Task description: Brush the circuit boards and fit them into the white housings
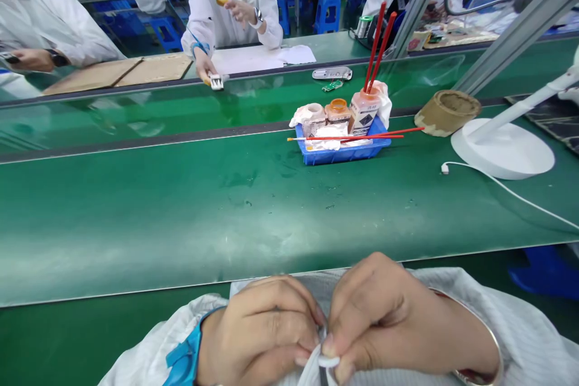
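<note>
At the bottom centre, my left hand is closed, its fingers pinching white fabric. A blue band circles that wrist. My right hand is closed right beside it, thumb and forefinger pinching a small white piece at the fabric. A dark strip shows just below this piece; what it belongs to cannot be made out. Both hands are in front of my body, below the near edge of the green bench.
A blue tray with bottles, tissue and red sticks sits on the bench. To its right are a brown roll, a white lamp base and a white cable. Across the bench, a person in white holds a small device.
</note>
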{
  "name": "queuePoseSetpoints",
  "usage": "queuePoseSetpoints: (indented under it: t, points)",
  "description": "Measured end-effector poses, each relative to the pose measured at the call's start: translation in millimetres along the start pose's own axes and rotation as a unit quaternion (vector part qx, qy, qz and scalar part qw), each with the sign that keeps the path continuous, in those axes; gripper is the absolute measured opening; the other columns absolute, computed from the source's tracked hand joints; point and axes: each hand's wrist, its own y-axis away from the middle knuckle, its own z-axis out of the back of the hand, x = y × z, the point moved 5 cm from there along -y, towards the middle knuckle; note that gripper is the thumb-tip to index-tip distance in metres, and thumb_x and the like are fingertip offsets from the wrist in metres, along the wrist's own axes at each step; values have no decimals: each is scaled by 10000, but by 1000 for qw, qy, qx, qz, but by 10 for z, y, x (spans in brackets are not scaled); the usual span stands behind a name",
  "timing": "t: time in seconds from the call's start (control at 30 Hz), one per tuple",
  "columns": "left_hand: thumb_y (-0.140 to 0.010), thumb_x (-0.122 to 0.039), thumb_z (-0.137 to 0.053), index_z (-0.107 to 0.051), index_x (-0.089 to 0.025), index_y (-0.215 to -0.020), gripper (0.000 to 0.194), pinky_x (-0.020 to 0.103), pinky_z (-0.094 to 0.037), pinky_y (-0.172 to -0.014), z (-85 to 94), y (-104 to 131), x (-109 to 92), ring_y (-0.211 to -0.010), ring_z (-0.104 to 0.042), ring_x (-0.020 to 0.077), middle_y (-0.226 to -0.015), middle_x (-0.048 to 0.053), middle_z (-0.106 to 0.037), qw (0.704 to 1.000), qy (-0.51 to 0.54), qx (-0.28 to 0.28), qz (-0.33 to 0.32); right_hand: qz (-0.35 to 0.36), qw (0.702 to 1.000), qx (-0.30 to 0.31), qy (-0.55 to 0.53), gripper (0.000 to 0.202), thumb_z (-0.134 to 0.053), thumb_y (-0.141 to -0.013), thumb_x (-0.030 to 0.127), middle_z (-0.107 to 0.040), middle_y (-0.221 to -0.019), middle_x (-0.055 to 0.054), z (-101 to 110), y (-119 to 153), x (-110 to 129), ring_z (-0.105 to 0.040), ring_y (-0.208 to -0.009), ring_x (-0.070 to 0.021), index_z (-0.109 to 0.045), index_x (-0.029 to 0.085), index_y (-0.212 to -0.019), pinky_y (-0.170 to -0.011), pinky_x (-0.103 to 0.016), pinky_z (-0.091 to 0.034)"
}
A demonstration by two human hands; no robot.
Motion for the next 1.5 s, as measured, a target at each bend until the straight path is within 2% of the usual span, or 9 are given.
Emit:
queuePoseSetpoints:
  t: [0.17,0.37,0.57,0.7,0.9,1.03,1.13,1.37,1.5]
  points:
    - [-891,-144,-426,-545,-139,-830,134,242,-541,-705,3,25,0,-769,-612,137,-731,51,-559,999,27,-8,16,1,999,22,-26,111,-703,-694,98,-705,-711,-80,-57,-35,6,-659,-644,-113,-695,82,-804,-601,-159,-509]
    - [-877,-215,-466,-560,-127,-889,130,273,-547,-714,-27,88,-15,-788,-619,167,-737,74,-584,1000,10,-23,9,92,992,-8,91,75,-655,-770,160,-696,-674,-48,-62,-14,99,-658,-648,-97,-661,90,-795,-626,-153,-516]
    - [-822,-260,-576,-571,-157,-996,202,278,-560,-732,-38,185,-42,-818,-644,180,-786,55,-644,996,-81,-45,-5,153,957,-27,245,45,-608,-807,149,-686,-678,-24,-107,62,170,-650,-667,-94,-611,108,-825,-696,-168,-526]
    - [-862,-228,-513,-574,-108,-990,185,286,-554,-775,-8,151,-47,-892,-632,193,-817,92,-636,998,-52,-32,-9,156,955,-35,250,68,-631,-787,140,-686,-702,-16,-96,55,164,-645,-682,-93,-592,115,-836,-694,-167,-525]
    - [-862,-218,-516,-531,-152,-944,106,277,-548,-731,0,133,46,-827,-627,162,-795,52,-591,995,43,-85,2,202,948,-17,245,68,-590,-818,160,-685,-728,-32,-99,42,132,-644,-682,-89,-604,97,-837,-709,-170,-526]
    - [-853,-229,-518,-501,-168,-907,83,299,-543,-734,-10,155,105,-849,-611,174,-822,56,-577,995,58,-87,-3,200,947,-30,248,79,-623,-793,177,-684,-745,-20,-100,54,53,-637,-708,-89,-615,110,-833,-728,-179,-520]
    - [-879,-238,-462,-532,-132,-885,126,303,-542,-755,-20,150,87,-876,-601,188,-807,84,-588,999,14,-49,-17,197,949,-25,244,81,-643,-780,183,-676,-737,-21,-102,46,29,-631,-714,-90,-619,109,-805,-717,-174,-514]
    - [-889,-215,-444,-575,-99,-916,177,284,-547,-799,-37,192,1,-901,-620,186,-816,87,-652,992,-107,-63,-20,158,960,-25,229,133,-582,-837,240,-648,-647,-2,-93,-26,62,-599,-640,-76,-594,129,-765,-686,-176,-510]
    - [-869,-196,-459,-582,-82,-929,178,279,-539,-821,6,203,-39,-984,-601,208,-844,101,-678,983,-155,-16,-93,142,948,34,284,197,-490,-887,297,-632,-645,18,-186,-22,5,-580,-628,-76,-602,183,-770,-680,-181,-492]
